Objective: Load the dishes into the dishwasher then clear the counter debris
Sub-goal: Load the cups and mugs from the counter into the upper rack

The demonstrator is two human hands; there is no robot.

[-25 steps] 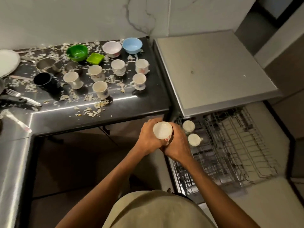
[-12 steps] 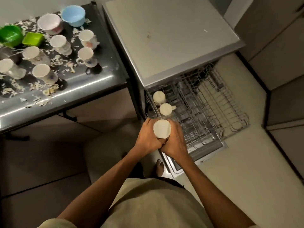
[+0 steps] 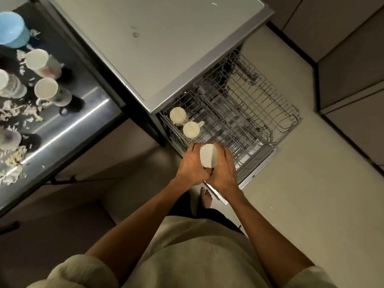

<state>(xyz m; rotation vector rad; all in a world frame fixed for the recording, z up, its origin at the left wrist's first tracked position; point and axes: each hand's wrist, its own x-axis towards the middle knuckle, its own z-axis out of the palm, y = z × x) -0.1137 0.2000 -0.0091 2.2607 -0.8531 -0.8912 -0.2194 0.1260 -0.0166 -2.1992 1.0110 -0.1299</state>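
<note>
Both hands hold one white cup (image 3: 208, 156) upside down, bottom facing me, over the near left corner of the pulled-out dishwasher rack (image 3: 259, 113). My left hand (image 3: 192, 165) grips its left side and my right hand (image 3: 223, 169) grips its right side. Two white cups (image 3: 177, 115) (image 3: 191, 130) stand upside down in the rack's left row, just beyond the held cup. On the dark counter (image 3: 68, 121) at the left stand several more white cups (image 3: 44, 89), a blue bowl (image 3: 11, 31) and scattered pale debris (image 3: 14, 159).
The dishwasher's flat grey top (image 3: 158, 38) lies beyond the rack. The rest of the rack holds nothing. My bare foot (image 3: 205, 197) stands on the beige floor by the open door's edge. Cabinet fronts (image 3: 353, 69) run along the right.
The view has swung right and down, so the counter has slid to the left edge. The held cup has moved forward over the rack's near corner, closer to the two loaded cups.
</note>
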